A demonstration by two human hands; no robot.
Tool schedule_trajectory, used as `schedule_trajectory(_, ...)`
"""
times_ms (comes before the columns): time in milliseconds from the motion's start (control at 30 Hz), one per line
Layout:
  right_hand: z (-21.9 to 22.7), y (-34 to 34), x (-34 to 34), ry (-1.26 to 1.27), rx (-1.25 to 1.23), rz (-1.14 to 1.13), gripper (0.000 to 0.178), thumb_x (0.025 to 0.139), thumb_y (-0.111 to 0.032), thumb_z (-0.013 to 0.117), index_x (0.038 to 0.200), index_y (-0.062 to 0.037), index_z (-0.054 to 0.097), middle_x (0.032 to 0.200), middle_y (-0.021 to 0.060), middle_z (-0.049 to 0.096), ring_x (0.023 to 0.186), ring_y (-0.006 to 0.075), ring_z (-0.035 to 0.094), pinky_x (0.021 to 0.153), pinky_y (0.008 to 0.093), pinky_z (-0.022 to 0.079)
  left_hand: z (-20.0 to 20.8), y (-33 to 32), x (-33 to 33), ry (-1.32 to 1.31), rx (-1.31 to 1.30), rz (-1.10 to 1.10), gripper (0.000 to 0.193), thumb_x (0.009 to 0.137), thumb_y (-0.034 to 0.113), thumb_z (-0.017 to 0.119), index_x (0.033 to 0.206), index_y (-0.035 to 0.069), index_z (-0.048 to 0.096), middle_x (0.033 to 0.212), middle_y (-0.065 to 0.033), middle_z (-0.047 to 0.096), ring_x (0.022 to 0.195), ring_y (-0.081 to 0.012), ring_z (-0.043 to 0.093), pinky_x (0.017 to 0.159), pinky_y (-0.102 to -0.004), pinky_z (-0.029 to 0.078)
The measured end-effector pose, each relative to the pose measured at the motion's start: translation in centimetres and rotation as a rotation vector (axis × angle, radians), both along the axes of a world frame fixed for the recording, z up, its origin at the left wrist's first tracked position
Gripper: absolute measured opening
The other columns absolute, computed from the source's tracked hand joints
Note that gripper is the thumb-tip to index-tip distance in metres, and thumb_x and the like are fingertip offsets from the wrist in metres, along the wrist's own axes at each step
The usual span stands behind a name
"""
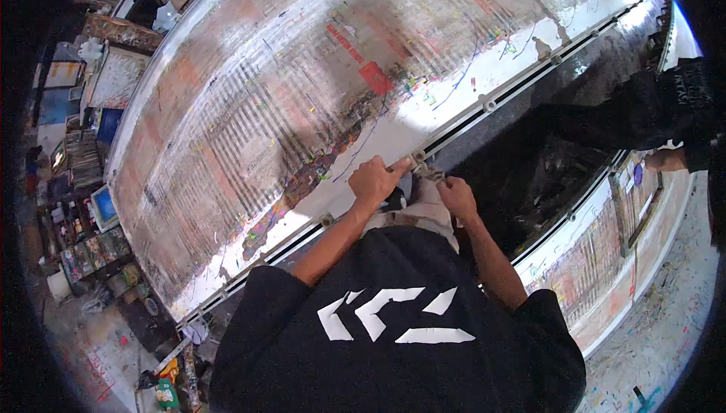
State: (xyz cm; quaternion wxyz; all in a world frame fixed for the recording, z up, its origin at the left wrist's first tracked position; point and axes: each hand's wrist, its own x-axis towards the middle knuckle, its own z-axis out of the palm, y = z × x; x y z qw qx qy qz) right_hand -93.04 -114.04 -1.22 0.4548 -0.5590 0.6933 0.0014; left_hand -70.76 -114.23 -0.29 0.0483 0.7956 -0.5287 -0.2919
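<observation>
A long pale table (242, 110), streaked with paint, runs diagonally in front of me, a metal rail (454, 130) along its near edge. My left hand (374, 180) is at that rail, its index finger stretched onto a small metal fitting (418, 157) and its other fingers curled. Just right of it, my right hand (457, 197) is closed around the end of a small greyish metal piece (431, 174) that reaches the fitting. The piece's exact kind is too small to tell.
On the right a person in black (643, 107) has a hand (665, 159) by a purple object (637, 175) at a framed screen (641, 209) on a second table (590, 284). Shelves with jars and boxes (91, 254) stand at left. More fittings (489, 104) line the rail.
</observation>
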Motion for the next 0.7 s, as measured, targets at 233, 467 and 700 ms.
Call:
schedule_trajectory(233,-2.7,-2.4,1.5,0.043,-0.088,-0.142,0.037,0.094,-0.035,0.062,0.112,-0.0041,0.073,0.107,0.0256,0.072,0.105,0.0448,0.069,0.091,0.0534,0.055,-1.4,1.4,0.3,-0.047,-0.015,0.006,0.07,0.082,0.073,0.067,0.086,0.003,0.073,0.084,-0.0214,0.073,0.081,-0.0419,0.071,0.07,-0.0552,0.053)
schedule_trajectory(467,-2.9,-3.6,2.3,-0.151,-0.295,-0.275,0.04,0.089,-0.037,0.07,0.11,-0.0019,0.071,0.099,0.0203,0.073,0.096,0.0367,0.071,0.085,0.0468,0.054,-1.1,1.7,-0.8,0.142,-0.209,0.016,0.054,0.093,0.061,0.066,0.097,0.008,0.069,0.079,-0.0142,0.072,0.074,-0.0363,0.071,0.065,-0.051,0.053)
schedule_trajectory(700,-1.4,-6.6,4.4,-0.31,-0.281,0.109,0.038,0.086,-0.027,0.078,0.112,0.0001,0.071,0.095,0.0203,0.074,0.088,0.0323,0.074,0.081,0.0436,0.057,-3.5,1.2,-1.0,0.257,-0.365,-0.038,0.033,0.093,0.043,0.07,0.112,0.016,0.073,0.081,-0.012,0.074,0.08,-0.036,0.072,0.072,-0.0484,0.054)
